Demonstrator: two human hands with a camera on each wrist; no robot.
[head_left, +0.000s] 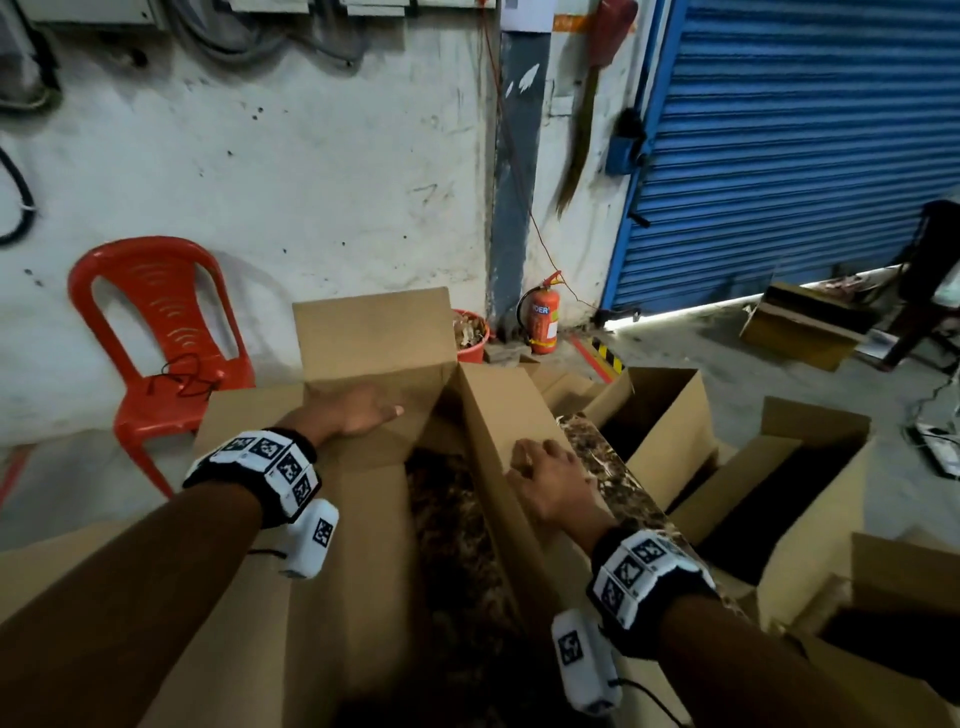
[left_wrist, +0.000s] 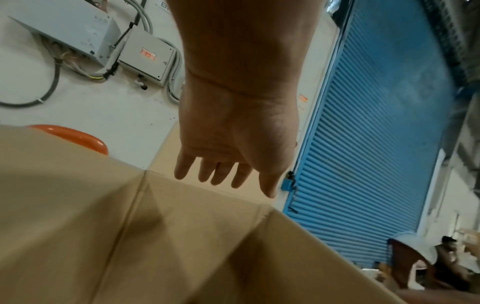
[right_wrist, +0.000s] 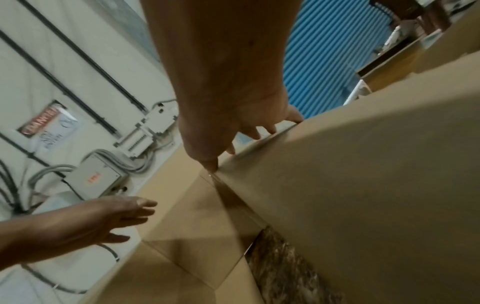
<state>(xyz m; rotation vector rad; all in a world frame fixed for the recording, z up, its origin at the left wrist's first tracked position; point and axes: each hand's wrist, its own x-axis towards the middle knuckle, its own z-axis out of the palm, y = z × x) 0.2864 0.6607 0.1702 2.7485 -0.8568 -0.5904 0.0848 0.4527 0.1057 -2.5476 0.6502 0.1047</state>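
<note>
As the cardboard box (head_left: 358, 545) looks light, stiff yet creasable, take flap edges: right hand (head_left: 550, 480) pinches its right flap (head_left: 498, 410); left hand (head_left: 358, 410) grip wide.

Both bare forearms stretch forward and converge. The left hand (head_left: 358, 410), reaching toward 1 o'clock, is held palm down with its fingers (left_wrist: 219, 174) straight and slightly spread. The right hand (head_left: 550, 480), angled toward 11 o'clock, hooks its fingers (right_wrist: 292, 115) over the edge of a cardboard flap (head_left: 498, 410), thumb against the near face.
</note>
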